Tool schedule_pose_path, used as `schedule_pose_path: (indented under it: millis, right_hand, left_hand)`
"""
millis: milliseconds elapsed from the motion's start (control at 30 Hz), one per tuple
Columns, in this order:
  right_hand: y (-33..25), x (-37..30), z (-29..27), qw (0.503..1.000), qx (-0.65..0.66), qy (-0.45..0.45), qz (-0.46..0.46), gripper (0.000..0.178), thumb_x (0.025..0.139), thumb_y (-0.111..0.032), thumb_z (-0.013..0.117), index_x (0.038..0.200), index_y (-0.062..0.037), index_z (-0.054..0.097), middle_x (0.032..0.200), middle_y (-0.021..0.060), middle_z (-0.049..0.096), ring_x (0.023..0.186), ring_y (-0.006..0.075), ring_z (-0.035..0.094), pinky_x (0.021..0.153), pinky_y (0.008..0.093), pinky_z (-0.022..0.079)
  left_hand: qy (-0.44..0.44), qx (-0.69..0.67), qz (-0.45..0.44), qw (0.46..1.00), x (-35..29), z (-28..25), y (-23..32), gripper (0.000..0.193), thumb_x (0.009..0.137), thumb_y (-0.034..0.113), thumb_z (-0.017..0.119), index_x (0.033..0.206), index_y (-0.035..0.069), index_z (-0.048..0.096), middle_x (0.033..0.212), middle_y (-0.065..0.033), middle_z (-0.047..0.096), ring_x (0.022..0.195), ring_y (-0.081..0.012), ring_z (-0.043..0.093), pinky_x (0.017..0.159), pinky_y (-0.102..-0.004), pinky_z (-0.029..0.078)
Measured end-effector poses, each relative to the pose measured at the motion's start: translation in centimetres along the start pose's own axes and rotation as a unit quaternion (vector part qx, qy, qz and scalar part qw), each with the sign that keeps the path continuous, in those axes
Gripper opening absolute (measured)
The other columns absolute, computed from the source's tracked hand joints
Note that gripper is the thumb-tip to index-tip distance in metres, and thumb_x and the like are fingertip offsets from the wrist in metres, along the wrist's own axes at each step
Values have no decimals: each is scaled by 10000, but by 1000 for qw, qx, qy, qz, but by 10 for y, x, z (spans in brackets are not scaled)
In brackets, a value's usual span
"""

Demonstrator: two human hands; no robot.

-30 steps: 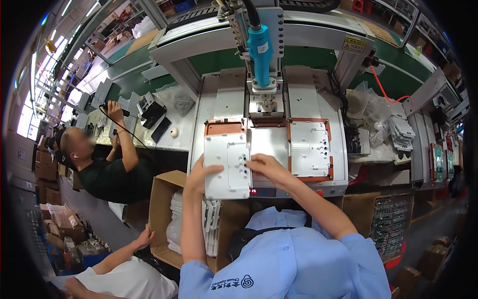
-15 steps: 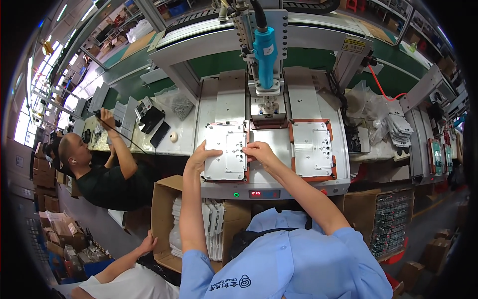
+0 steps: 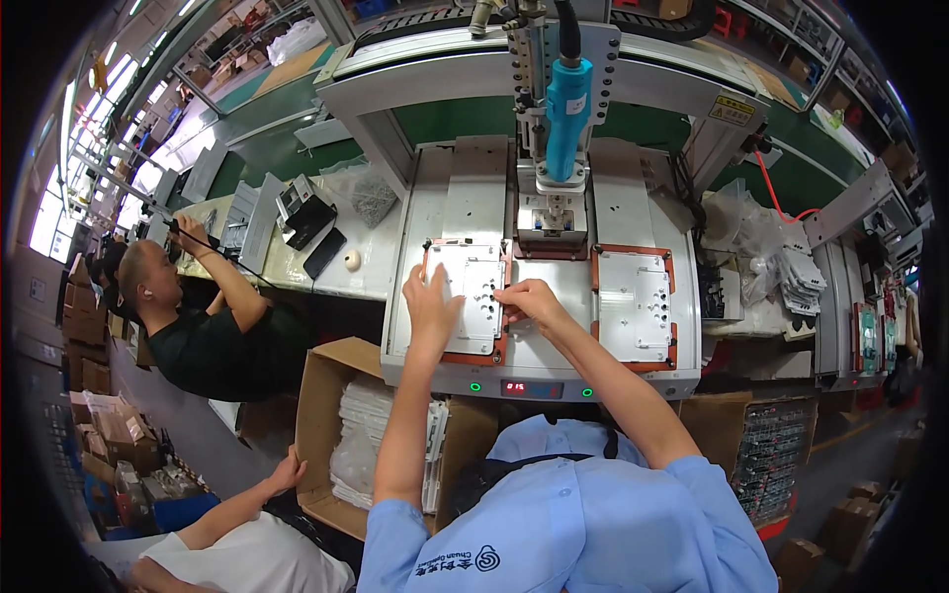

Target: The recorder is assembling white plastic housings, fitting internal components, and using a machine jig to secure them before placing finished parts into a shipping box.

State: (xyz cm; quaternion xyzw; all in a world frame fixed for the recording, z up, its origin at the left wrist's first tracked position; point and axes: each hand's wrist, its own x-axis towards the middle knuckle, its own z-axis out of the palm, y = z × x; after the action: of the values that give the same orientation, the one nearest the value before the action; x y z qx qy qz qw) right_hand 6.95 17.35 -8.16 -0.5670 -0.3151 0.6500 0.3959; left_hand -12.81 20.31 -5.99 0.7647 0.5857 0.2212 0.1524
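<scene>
A white flat panel (image 3: 476, 272) with small dark holes near its right side lies in the left red-brown fixture (image 3: 501, 348) on the machine's pale bed. My left hand (image 3: 431, 308) rests over the panel's left part, fingers spread and pointing away from me. At the panel's right edge is my right hand (image 3: 534, 300), thumb and forefinger pinched together by the holes. Whatever is between those fingertips is too small to make out. A similar white panel (image 3: 633, 301) sits in the right fixture (image 3: 672, 334), untouched.
A blue-bodied screwdriver unit (image 3: 568, 119) hangs from the gantry behind the fixtures. Lit buttons and a red display (image 3: 515, 387) line the bed's front. Below left stands a carton (image 3: 336, 358) of white panels. One co-worker (image 3: 198, 326) sits left; another's hand (image 3: 289, 468) touches the carton.
My left hand has let go of the panel's left edge and moved onto its face, fingers spreading. My right hand stays at the right edge. The whole view has shifted slightly.
</scene>
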Motion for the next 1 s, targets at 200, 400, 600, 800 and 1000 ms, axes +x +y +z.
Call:
schedule_pose_path:
  millis: [200,400,600,800,1000]
  right_hand:
    - [2,-3,0,1000,16,-23,8,334,833,-293,711,897,20,613,737,82,655,586,124,610,543,224,504]
    - [30,-8,-5,998,22,28,-47,254,860,-235,666,928,6,623,768,73,659,653,97,618,551,227,492]
    - [43,-73,-9,974,-145,64,-162,192,879,-140,628,1008,1,606,810,38,645,684,87,596,620,221,491]
    - [45,-107,13,923,-264,71,-272,280,851,-192,678,1061,-25,597,922,114,616,700,177,605,647,286,494]
    - [56,-98,43,821,-363,168,-408,263,775,-88,707,985,2,576,903,133,550,812,314,548,700,375,466]
  left_hand:
    - [-71,157,92,981,-15,34,22,596,929,515,437,1447,235,340,1522,-171,200,1354,-505,153,1047,-652,137]
    - [-48,142,128,980,-17,38,16,547,954,472,408,1453,263,328,1535,-133,194,1363,-498,142,1040,-658,141]
    - [-175,120,110,971,-6,11,7,555,921,383,521,1438,382,318,1551,-79,180,1398,-443,117,1102,-581,140]
    - [-273,64,132,951,9,-14,-1,716,838,371,642,1456,375,281,1571,-73,98,1415,-438,34,1124,-556,85]
    - [-297,52,126,945,9,-11,0,839,753,432,705,1464,370,266,1574,-89,66,1413,-451,-13,1127,-545,59]
